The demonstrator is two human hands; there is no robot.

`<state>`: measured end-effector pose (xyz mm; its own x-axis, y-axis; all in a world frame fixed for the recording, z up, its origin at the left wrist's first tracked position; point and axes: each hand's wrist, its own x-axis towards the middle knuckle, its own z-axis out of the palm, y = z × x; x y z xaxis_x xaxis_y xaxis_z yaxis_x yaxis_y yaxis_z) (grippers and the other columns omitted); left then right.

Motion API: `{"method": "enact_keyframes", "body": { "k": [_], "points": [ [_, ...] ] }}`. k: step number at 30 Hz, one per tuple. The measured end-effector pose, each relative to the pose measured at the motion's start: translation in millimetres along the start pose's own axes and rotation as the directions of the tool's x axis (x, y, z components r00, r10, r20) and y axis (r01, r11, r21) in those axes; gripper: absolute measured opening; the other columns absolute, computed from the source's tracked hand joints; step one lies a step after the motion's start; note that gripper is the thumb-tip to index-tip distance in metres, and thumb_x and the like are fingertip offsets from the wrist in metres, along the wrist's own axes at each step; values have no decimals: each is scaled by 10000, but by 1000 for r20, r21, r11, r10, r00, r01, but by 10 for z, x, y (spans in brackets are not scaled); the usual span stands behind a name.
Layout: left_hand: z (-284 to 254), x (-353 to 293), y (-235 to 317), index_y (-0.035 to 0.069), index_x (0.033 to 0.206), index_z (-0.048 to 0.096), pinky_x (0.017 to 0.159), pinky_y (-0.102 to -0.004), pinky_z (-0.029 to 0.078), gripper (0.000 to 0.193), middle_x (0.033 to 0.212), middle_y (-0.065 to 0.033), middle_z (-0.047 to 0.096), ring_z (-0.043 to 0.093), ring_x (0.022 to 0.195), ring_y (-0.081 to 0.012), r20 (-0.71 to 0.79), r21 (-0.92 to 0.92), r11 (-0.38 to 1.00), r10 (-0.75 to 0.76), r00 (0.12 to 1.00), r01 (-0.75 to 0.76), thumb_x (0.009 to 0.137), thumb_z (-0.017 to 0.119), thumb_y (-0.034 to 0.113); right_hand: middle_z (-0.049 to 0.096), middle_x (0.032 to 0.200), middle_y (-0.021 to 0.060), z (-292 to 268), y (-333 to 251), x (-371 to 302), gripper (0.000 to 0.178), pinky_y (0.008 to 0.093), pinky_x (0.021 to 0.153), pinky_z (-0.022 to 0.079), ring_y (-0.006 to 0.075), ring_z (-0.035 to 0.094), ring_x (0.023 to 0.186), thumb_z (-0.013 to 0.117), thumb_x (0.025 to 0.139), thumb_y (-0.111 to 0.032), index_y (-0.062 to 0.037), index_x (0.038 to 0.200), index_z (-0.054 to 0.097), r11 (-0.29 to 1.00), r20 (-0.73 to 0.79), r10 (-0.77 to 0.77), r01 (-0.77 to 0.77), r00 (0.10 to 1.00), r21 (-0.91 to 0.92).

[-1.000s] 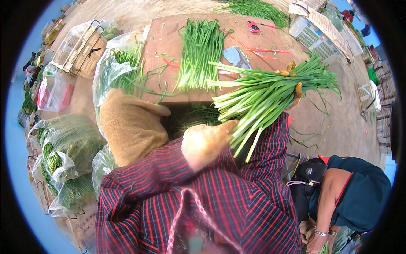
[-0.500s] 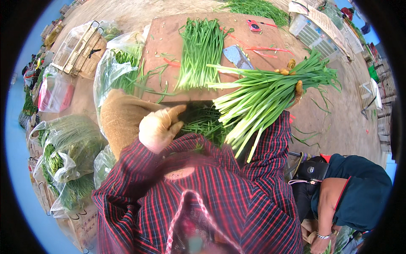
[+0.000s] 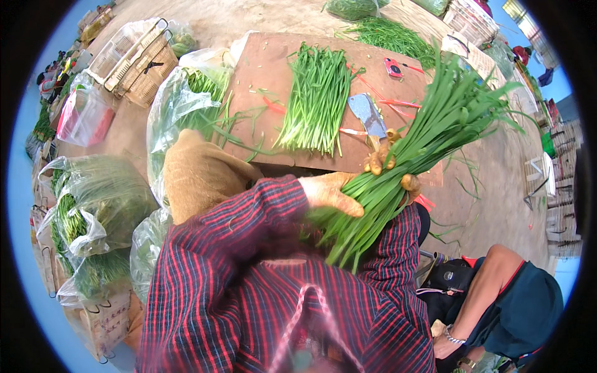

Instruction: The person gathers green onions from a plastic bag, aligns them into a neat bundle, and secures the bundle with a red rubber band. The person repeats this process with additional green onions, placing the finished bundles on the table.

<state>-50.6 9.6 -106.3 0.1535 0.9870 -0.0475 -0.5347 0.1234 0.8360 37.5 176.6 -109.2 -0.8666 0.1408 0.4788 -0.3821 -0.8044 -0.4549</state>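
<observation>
A thick bundle of garlic chives [image 3: 429, 140] slants across the right corner of a brown board [image 3: 255, 74]. My right hand [image 3: 393, 165], with yellow-brown fingers, is closed round the middle of the bundle. My left hand [image 3: 333, 191] is at the bundle's left side, its thumb over the leaves and its other fingers partly hidden behind them. Below the hands the leaves are blurred. Another pile of garlic chives [image 3: 318, 99] lies flat on the board. Beside it rests a blue-grey flat blade [image 3: 367, 115], near my right fingers.
Red strips [image 3: 398, 102] and a small red item [image 3: 393, 68] are on the board. Clear bags of greens [image 3: 102, 205] stand at left, with wicker baskets [image 3: 140, 71] behind. Loose greens [image 3: 395, 40] lie beyond the board. Another person's arm [image 3: 485, 286] is at lower right.
My left hand has moved right from beside the board's left front onto the bundle. The bundle has turned, and its pale stems no longer show. The whole view has shifted slightly.
</observation>
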Motion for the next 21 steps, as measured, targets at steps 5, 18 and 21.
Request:
{"method": "enact_keyframes", "body": {
  "k": [5, 18, 21],
  "points": [
    [-44, -79, -113, 42, 1365, 549, 1009, -359, 479, 725, 1247, -42, 649, 596, 1150, -169, -163, 44, 996, 86, 983, -80, 736, 891, 155, 630, 1253, 133, 438, -69, 205, 838, 409, 967, 522, 289, 629, 1120, 828, 764, -276, 9, 1452, 443, 913, -264, 177, -258, 948, -317],
    [-316, 708, 748, 10, 1294, 587, 965, -345, 521, 716, 1181, -72, 691, 640, 1076, -168, -409, 469, 816, 541, 735, -340, 665, 926, 70, 615, 1315, 69, 332, -772, 856, 826, 381, 1049, 456, 213, 581, 1199, 918, 742, -293, -18, 1402, 505, 638, -307, -53, -204, 950, -742],
    [-559, 1047, 676, 30, 1351, 538, 991, -333, 509, 833, 1224, -71, 673, 626, 1128, -169, -397, 525, 775, 588, 705, -352, 623, 941, 65, 614, 1323, 74, -267, -899, 813, 787, 365, 1055, 454, 230, 582, 1202, 917, 743, -260, -30, 1388, 529, 635, -255, -161, -98, 954, -766]
  ]
}}
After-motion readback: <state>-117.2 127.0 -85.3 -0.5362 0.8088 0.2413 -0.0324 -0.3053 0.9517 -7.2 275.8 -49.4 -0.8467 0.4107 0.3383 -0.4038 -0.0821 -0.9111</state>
